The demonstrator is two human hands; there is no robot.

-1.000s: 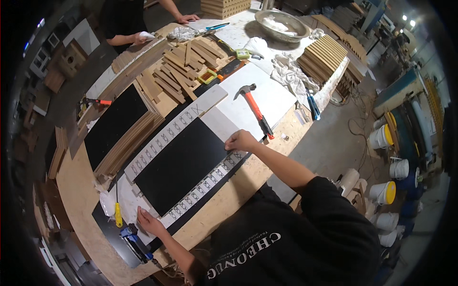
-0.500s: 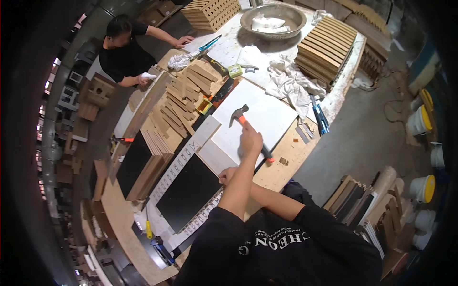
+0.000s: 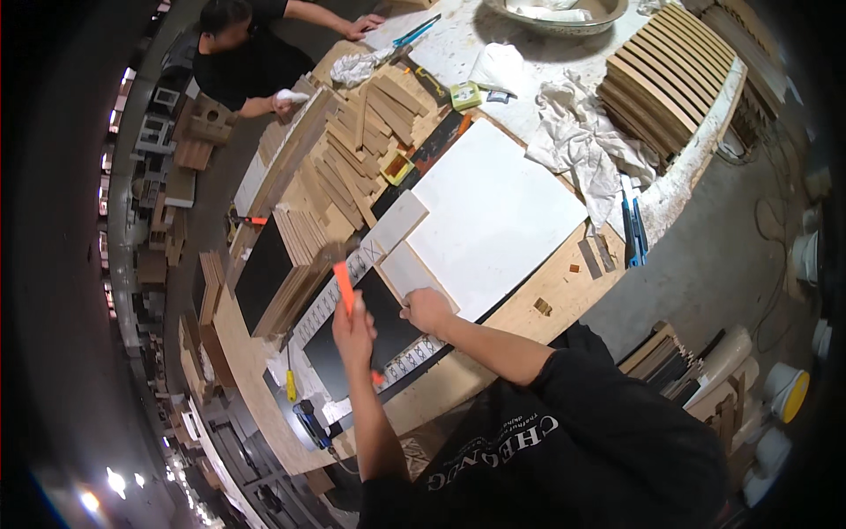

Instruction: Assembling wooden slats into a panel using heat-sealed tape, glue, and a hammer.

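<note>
My left hand (image 3: 354,333) is wrapped round the handle of a claw hammer (image 3: 345,280) with an orange and dark grip. The hammer's head is blurred, above the far-left edge of a black panel (image 3: 330,357). My right hand (image 3: 429,310) is closed, its fingertips pressed together at the seam between the black panel and a narrow pale board (image 3: 407,271). What those fingers hold, if anything, is hidden. A strip marked with crosses (image 3: 319,310) runs along the black panel's far-left side. Beyond the pale board lies a large white panel (image 3: 493,216).
Loose wood strips (image 3: 370,123) and stacked boards (image 3: 286,264) stand to the left. A yellow screwdriver (image 3: 291,385) and a blue tool (image 3: 310,423) lie at the near left. Cloths (image 3: 586,132), slatted wood (image 3: 670,79) and blue cutters (image 3: 634,229) are at right. Another person (image 3: 251,53) stands across.
My left hand has swung the hammer from above the white panel leftward to the black panel, so my arms no longer cross. My right hand stays at the seam. The view has shifted.
</note>
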